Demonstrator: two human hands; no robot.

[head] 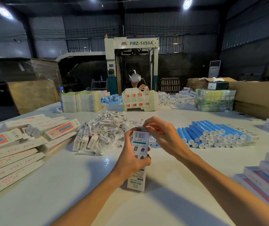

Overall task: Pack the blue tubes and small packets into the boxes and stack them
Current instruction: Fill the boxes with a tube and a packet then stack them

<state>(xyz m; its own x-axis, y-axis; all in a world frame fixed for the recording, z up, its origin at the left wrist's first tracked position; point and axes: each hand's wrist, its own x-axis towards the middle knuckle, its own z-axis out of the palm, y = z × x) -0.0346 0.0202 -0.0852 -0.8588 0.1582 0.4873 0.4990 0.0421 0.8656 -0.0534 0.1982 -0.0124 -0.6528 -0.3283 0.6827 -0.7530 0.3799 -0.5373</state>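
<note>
**Box upright near the table's front edge, flap being tucked**

Head view: Box (139, 139) stands on end at the middle of the table (81, 185), close to the front edge. I cannot tell whether its lower end rests on the surface or hangs just above it. The left hand (130, 162) is wrapped round its middle and grips it firmly. The right hand (161, 137) is at the top, fingertips (150, 119) pinched on the flap (147, 127). Whatever is inside is hidden.

Tubes (215, 134) lie in rows toward the right edge, just behind the hands. Packets (107, 128) are heaped mid-table. Done boxes (16, 152) sprawl along the left edge, and a neater stack (264, 176) sits at the right edge. Across the table another person (135, 80) works at the far edge.

The likely step is closing the top, and several things could go wrong:

- The flap could crease or miss its slot if it is pushed at an angle.
- A tube standing too high inside could block the flap and bulge the top.
- Downward pressure with a loosening left grip could tip the box, or spill it from the open end.
- The right forearm passes near the stack, so a wide swing could knock it.
- The round tubes could roll if nudged.
</note>
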